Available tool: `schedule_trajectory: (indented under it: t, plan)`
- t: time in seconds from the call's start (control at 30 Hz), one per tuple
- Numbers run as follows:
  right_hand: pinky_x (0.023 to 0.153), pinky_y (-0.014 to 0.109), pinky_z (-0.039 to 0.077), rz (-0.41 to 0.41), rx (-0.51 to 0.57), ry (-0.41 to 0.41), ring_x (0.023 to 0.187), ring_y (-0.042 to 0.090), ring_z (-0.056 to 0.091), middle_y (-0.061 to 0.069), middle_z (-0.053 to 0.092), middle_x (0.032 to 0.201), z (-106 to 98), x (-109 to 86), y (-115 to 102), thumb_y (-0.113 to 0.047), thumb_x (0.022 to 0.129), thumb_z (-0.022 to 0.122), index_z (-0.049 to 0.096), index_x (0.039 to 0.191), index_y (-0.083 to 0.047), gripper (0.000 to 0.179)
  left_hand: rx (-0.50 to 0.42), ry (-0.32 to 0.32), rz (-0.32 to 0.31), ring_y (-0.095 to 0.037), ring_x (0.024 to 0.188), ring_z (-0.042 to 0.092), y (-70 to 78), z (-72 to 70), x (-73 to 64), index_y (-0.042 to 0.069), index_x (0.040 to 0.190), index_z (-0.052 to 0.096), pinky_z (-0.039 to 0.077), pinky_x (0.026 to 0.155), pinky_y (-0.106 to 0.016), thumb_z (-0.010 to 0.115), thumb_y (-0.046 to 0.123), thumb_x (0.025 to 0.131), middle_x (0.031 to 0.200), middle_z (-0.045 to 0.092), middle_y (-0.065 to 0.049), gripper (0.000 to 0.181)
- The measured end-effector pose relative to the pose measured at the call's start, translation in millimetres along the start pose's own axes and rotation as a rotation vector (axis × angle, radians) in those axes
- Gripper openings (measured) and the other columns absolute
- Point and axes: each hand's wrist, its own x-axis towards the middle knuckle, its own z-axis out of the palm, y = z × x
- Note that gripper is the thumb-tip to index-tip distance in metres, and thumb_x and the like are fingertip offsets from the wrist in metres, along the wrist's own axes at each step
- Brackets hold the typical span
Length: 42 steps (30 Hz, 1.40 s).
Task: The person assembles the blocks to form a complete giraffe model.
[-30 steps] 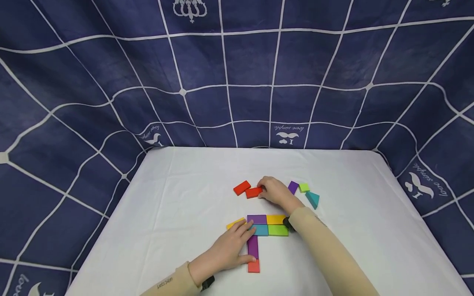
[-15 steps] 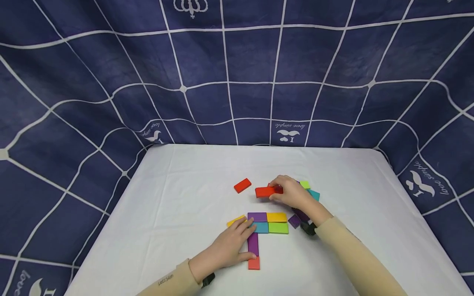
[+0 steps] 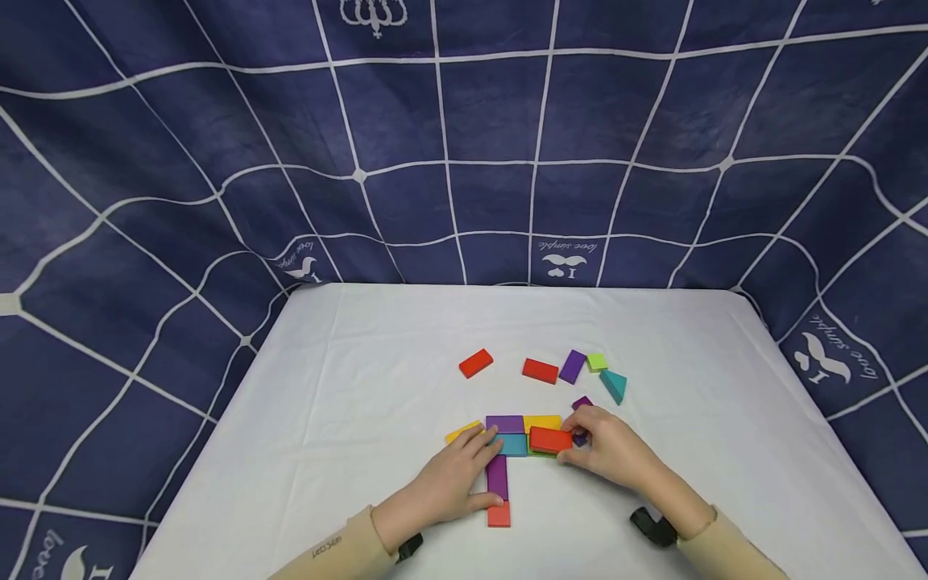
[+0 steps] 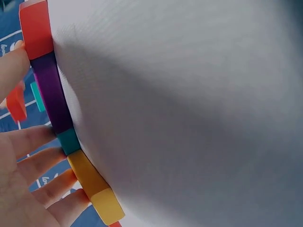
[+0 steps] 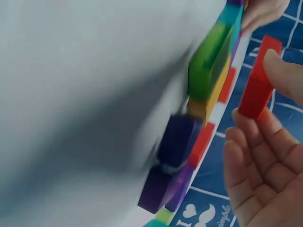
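Note:
My right hand [image 3: 616, 453] pinches a red rectangular block [image 3: 549, 440] between thumb and fingers. In the right wrist view the red block [image 5: 258, 82] is raised off the cloth. From the head it overlaps the lime-green block, close to a yellow block [image 3: 542, 422]. My left hand [image 3: 451, 481] lies spread, its fingertips at the yellow slanted block [image 3: 462, 432] and the teal block [image 3: 513, 445], its thumb by the lower red block [image 3: 499, 515]. A purple block [image 3: 497, 477] stands between teal and red; another purple block [image 3: 504, 424] sits behind the teal one.
Two red blocks, one at the left [image 3: 475, 363] and one nearer the middle [image 3: 540, 370], lie farther back. A purple block [image 3: 573, 366], a small lime block [image 3: 597, 362] and a teal triangle [image 3: 613, 387] lie to their right. Small purple pieces [image 3: 582, 402] are partly behind my right hand.
My right hand has lifted a red block from the back of the table and carried it right and nearer, over the lime-green block. The left hand has stayed in place.

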Motion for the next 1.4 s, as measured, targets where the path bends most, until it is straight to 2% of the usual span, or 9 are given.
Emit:
schedule_trajectory:
  t: [0.17, 0.3, 0.5, 0.6, 0.73, 0.9, 1.0, 1.2, 1.4]
  plan:
    - [0.065, 0.02, 0.047, 0.076, -0.034, -0.024, 0.074, 0.006, 0.048, -0.012, 0.054, 0.08, 5, -28.5, -8, -0.03, 0.068, 0.09, 0.065, 0.087, -0.022, 0.033, 0.004, -0.003, -0.005, -0.029, 0.144, 0.035, 1.5, -0.1, 0.9, 0.011, 0.15, 0.041, 0.042, 0.112, -0.04, 0.062, 0.058, 0.089, 0.159, 0.035, -0.007, 0.08]
    - [0.061, 0.02, 0.043, 0.196, -0.048, -0.093, 0.069, 0.007, 0.045, -0.01, 0.05, 0.073, 10, -43.4, -14, -0.031, 0.066, 0.09, 0.062, 0.083, -0.021, 0.035, -0.004, -0.003, -0.007, -0.029, 0.145, 0.035, 2.1, -0.2, 1.2, 0.011, 0.15, 0.041, 0.042, 0.113, -0.04, 0.062, 0.058, 0.09, 0.159, 0.035, -0.007, 0.079]
    - [0.056, 0.022, 0.04, 0.343, -0.08, -0.178, 0.062, 0.011, 0.044, -0.003, 0.048, 0.067, 24, -55.4, -19, -0.032, 0.066, 0.09, 0.055, 0.09, -0.015, 0.046, -0.014, -0.011, -0.012, -0.029, 0.144, 0.035, 2.7, -1.1, -0.6, 0.011, 0.15, 0.041, 0.042, 0.113, -0.041, 0.063, 0.057, 0.089, 0.159, 0.035, -0.006, 0.079]
    - [0.053, 0.021, 0.037, 0.334, -0.078, -0.185, 0.059, 0.01, 0.042, -0.003, 0.046, 0.065, 27, -58.1, -21, -0.041, 0.064, 0.091, 0.052, 0.094, -0.015, 0.056, -0.02, -0.016, -0.016, -0.029, 0.145, 0.034, 2.2, -0.9, -1.1, 0.011, 0.15, 0.041, 0.042, 0.112, -0.041, 0.063, 0.056, 0.09, 0.159, 0.034, -0.007, 0.079]
    - [0.053, 0.02, 0.036, 0.246, -0.033, -0.175, 0.058, 0.007, 0.041, -0.006, 0.046, 0.068, 25, -58.7, -21, -0.045, 0.061, 0.091, 0.053, 0.103, -0.014, 0.064, -0.024, -0.02, -0.022, -0.028, 0.146, 0.033, 1.2, -0.4, -0.2, 0.012, 0.151, 0.04, 0.041, 0.113, -0.041, 0.062, 0.057, 0.09, 0.16, 0.033, -0.006, 0.079]
    - [0.066, 0.022, 0.051, 0.035, -0.032, -0.203, 0.077, 0.002, 0.051, -0.009, 0.06, 0.096, 18, -57.9, -14, -0.038, 0.068, 0.089, 0.058, 0.126, -0.015, 0.07, -0.022, -0.024, -0.023, -0.028, 0.146, 0.033, 0.7, -0.3, 1.5, 0.012, 0.151, 0.04, 0.041, 0.113, -0.041, 0.063, 0.057, 0.089, 0.16, 0.033, -0.006, 0.08]
    - [0.071, 0.023, 0.053, -0.042, -0.031, -0.22, 0.082, 0.002, 0.052, -0.008, 0.062, 0.108, 17, -56.7, -11, -0.035, 0.072, 0.086, 0.059, 0.13, -0.017, 0.067, -0.02, -0.023, -0.021, -0.028, 0.146, 0.033, 0.5, 0.1, 1.8, 0.012, 0.151, 0.04, 0.041, 0.113, -0.041, 0.063, 0.057, 0.089, 0.16, 0.034, -0.006, 0.08]
    - [0.073, 0.026, 0.054, -0.002, -0.04, -0.196, 0.082, 0.005, 0.052, -0.005, 0.064, 0.104, 20, -50.7, -11, -0.032, 0.072, 0.087, 0.061, 0.126, -0.013, 0.063, -0.008, -0.012, -0.015, -0.028, 0.145, 0.034, 0.0, 2.4, 1.2, 0.011, 0.151, 0.04, 0.041, 0.113, -0.041, 0.063, 0.057, 0.089, 0.159, 0.034, -0.007, 0.08]
    - [0.061, 0.019, 0.044, 0.081, -0.059, -0.179, 0.073, 0.006, 0.048, -0.01, 0.051, 0.078, 23, -44.2, -13, -0.026, 0.071, 0.088, 0.063, 0.122, -0.012, 0.059, -0.007, -0.002, -0.012, -0.029, 0.145, 0.034, 0.8, 1.9, 1.1, 0.011, 0.151, 0.041, 0.042, 0.112, -0.04, 0.063, 0.056, 0.089, 0.159, 0.035, -0.007, 0.079]
